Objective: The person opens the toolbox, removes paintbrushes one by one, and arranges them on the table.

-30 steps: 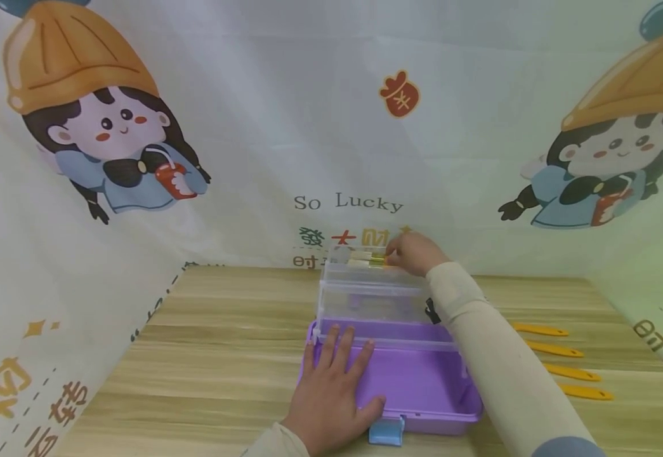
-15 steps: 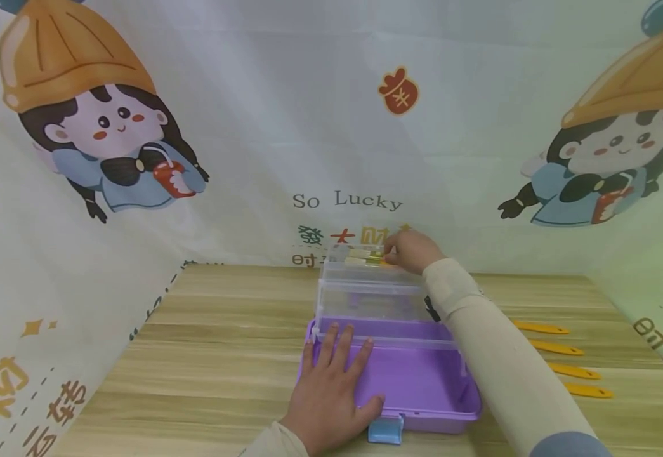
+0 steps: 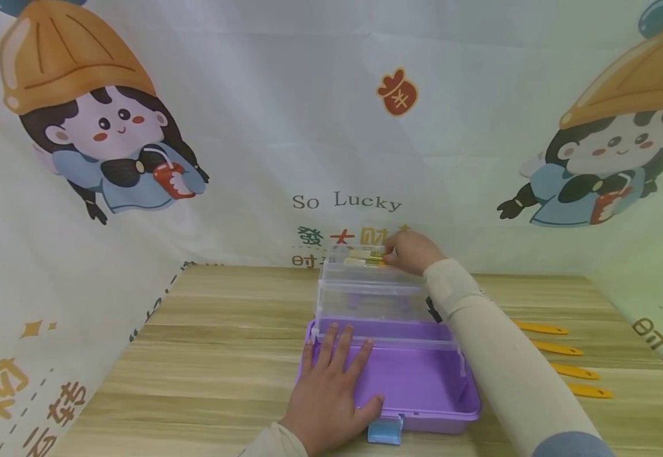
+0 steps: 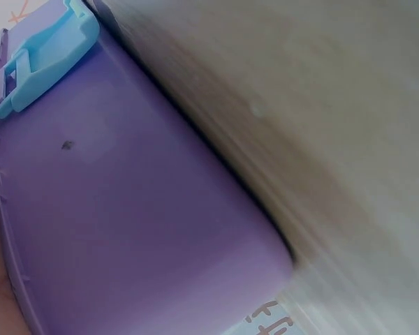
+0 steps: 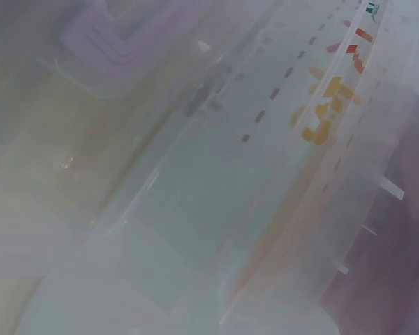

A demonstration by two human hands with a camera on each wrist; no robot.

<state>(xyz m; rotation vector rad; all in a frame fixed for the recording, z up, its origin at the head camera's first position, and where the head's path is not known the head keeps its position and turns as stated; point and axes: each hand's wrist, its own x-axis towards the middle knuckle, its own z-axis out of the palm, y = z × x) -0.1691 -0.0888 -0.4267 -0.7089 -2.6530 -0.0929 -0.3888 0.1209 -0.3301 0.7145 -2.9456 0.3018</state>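
An opened purple storage box with raised clear trays stands in the middle of the table in the head view. My left hand lies with spread fingers over its front left rim, close to the light blue latch. The box's purple side and the same latch show in the left wrist view. At the topmost tray, my right hand pinches paintbrushes with pale bristles pointing left. Its fingers hide their handles. Hazy clear tray walls fill the right wrist view.
Several yellow-orange handles lie in a row on the wooden table at the right, their left ends behind the right sleeve. A small black piece shows beside the trays. A printed cloth hangs behind.
Both hands stay almost in place. The right hand and the brushes in it have shifted only slightly left at the top tray; the head view has moved a little.
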